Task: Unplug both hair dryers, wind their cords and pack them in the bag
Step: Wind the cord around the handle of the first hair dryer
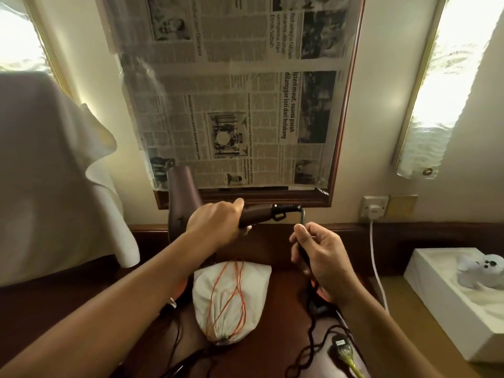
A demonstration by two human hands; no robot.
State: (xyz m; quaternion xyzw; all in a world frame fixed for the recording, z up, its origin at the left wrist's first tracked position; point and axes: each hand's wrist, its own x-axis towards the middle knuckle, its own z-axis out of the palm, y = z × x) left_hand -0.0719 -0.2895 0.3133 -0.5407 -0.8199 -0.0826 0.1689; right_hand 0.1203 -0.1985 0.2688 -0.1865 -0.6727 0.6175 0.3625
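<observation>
Your left hand (218,221) grips the dryer (185,200) by its handle, barrel pointing up and away from you. Your right hand (317,257) pinches its cord (302,219) just below the handle's end, fingers curled around it; the rest trails down past your right wrist. The bag (231,293) with orange strings lies below and between both hands. A plug (339,343) rests under your right forearm.

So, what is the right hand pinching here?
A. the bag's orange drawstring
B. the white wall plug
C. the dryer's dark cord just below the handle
C: the right hand pinches the dark cord where it leaves the hair dryer, whose handle the left hand holds.
</observation>
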